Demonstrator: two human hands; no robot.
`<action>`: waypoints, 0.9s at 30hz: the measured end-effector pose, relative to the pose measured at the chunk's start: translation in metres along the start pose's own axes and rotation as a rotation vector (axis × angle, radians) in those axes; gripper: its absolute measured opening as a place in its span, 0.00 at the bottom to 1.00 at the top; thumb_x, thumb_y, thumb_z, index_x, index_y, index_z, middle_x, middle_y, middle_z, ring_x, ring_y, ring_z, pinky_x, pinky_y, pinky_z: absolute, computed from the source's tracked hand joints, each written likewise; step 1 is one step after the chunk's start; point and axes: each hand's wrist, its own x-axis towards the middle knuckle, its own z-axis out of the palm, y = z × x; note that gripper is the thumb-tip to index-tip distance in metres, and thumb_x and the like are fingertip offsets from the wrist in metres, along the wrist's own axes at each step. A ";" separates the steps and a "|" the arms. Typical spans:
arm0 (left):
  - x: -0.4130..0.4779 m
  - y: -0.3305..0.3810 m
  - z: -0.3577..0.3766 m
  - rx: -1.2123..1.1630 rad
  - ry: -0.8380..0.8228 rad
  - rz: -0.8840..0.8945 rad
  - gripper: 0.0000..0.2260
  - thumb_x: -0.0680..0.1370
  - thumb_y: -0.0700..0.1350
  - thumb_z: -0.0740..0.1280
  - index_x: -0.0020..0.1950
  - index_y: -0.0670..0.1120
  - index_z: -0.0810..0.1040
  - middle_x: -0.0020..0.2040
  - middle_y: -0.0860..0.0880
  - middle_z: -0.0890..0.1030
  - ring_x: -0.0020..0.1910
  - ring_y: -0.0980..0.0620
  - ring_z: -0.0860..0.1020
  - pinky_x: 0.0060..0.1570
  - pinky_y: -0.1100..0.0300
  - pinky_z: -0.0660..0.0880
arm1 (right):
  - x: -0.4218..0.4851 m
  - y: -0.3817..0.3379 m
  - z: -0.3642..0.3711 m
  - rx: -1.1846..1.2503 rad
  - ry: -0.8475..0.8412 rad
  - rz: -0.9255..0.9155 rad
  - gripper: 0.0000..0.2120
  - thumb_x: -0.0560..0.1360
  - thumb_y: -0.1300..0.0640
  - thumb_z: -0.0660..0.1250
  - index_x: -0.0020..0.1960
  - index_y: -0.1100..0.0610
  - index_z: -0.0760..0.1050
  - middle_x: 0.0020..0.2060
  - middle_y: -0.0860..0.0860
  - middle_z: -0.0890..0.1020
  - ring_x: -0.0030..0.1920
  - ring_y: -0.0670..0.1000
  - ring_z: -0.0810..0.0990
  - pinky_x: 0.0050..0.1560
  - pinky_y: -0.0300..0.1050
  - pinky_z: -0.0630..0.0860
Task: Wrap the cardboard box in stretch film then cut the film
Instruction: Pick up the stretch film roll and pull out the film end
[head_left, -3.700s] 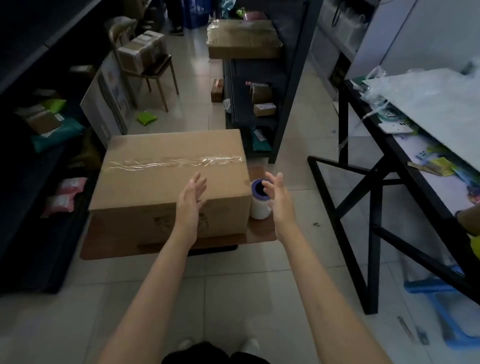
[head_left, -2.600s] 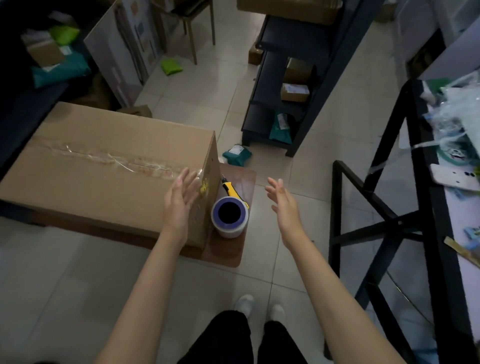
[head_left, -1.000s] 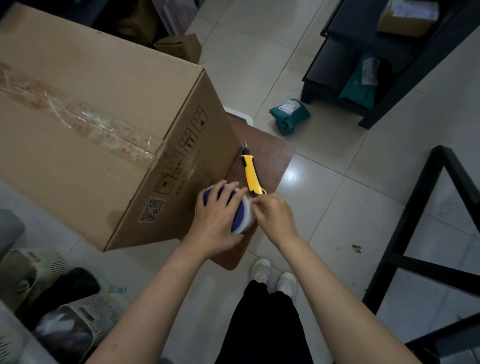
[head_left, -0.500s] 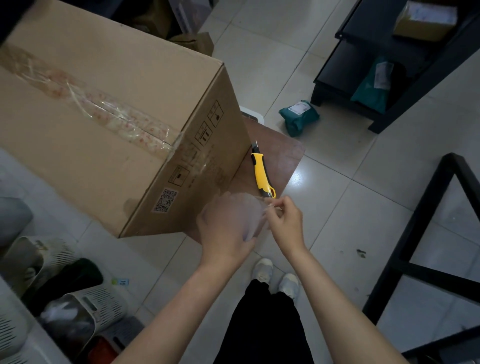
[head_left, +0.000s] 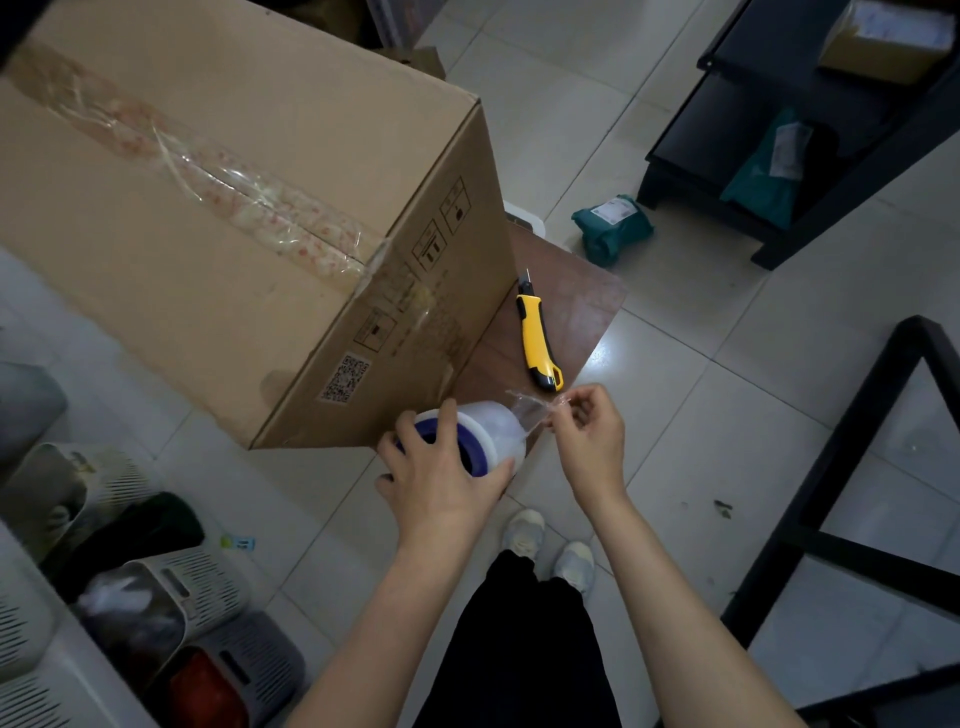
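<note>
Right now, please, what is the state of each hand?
Left hand: grips the stretch film roll.
Right hand: pinches the loose film end pulled from the roll.

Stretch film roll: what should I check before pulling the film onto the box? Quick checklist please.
1. Left hand holds the film roll: ok.
2. Right hand pinches the loose film end: ok.
3. Film end attached to the cardboard box: not ok, not yet touching.
4. Yellow knife on the wooden board, near the hands: ok.
5. Box's far sides free for wrapping: cannot tell, out of view.
</note>
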 end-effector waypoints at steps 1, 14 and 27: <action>0.002 0.000 -0.002 0.017 -0.023 -0.013 0.41 0.67 0.70 0.64 0.73 0.56 0.53 0.70 0.44 0.56 0.66 0.40 0.55 0.57 0.42 0.66 | 0.001 -0.002 0.002 0.004 0.006 -0.011 0.14 0.74 0.68 0.64 0.39 0.50 0.71 0.35 0.52 0.77 0.38 0.52 0.76 0.40 0.42 0.75; 0.023 -0.020 -0.027 0.455 -0.192 0.446 0.62 0.62 0.64 0.75 0.73 0.52 0.27 0.72 0.40 0.55 0.67 0.41 0.61 0.61 0.49 0.64 | 0.019 -0.006 0.004 -0.007 -0.028 0.016 0.05 0.78 0.69 0.60 0.48 0.62 0.72 0.41 0.58 0.77 0.42 0.55 0.76 0.45 0.53 0.76; 0.003 -0.038 -0.025 0.344 -0.261 0.081 0.56 0.62 0.77 0.63 0.76 0.51 0.36 0.67 0.35 0.66 0.62 0.37 0.70 0.57 0.48 0.66 | 0.033 -0.025 0.042 0.046 -0.085 0.057 0.06 0.81 0.66 0.57 0.50 0.58 0.71 0.47 0.55 0.78 0.41 0.45 0.78 0.47 0.41 0.76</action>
